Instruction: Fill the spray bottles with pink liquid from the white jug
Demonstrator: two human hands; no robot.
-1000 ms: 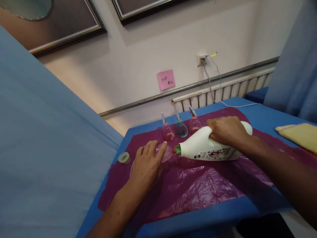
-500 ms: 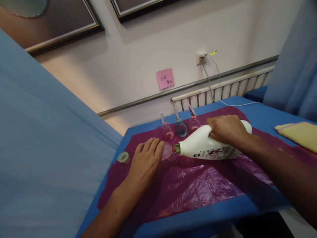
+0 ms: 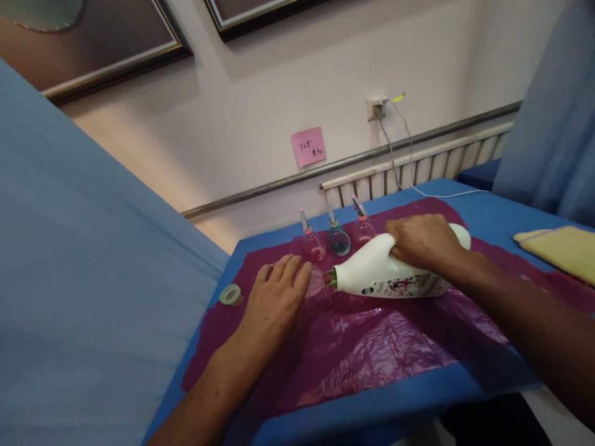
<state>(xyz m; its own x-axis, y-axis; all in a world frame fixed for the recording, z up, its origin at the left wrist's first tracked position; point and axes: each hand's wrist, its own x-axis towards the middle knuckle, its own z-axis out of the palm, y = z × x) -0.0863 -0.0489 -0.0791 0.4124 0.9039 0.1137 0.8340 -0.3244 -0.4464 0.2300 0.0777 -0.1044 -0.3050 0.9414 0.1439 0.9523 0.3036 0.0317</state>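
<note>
My right hand (image 3: pixel 421 240) is closed round the handle of a white jug-shaped bottle (image 3: pixel 367 267), which is tipped on its side with its green-lined spout facing left. The spout meets the mouth of a clear pink spray bottle (image 3: pixel 315 282), which has no spray head on it. My left hand (image 3: pixel 279 288) wraps round that bottle's body and hides most of it. Left of this hand lies a pale green cap (image 3: pixel 231 295). Whether liquid is flowing cannot be made out.
Behind stand a pink spray bottle (image 3: pixel 313 246), a blue-green one (image 3: pixel 338 240) and another pink one (image 3: pixel 363 230). A purple plastic sheet (image 3: pixel 381 347) covers part of the blue table. A folded yellow cloth (image 3: pixel 562 248) lies right; a blue curtain (image 3: pixel 93 279) hangs left.
Hardly anything differs. The view has shifted very slightly, and both hands keep their hold with the white bottle still tipped at the spray bottle's mouth.
</note>
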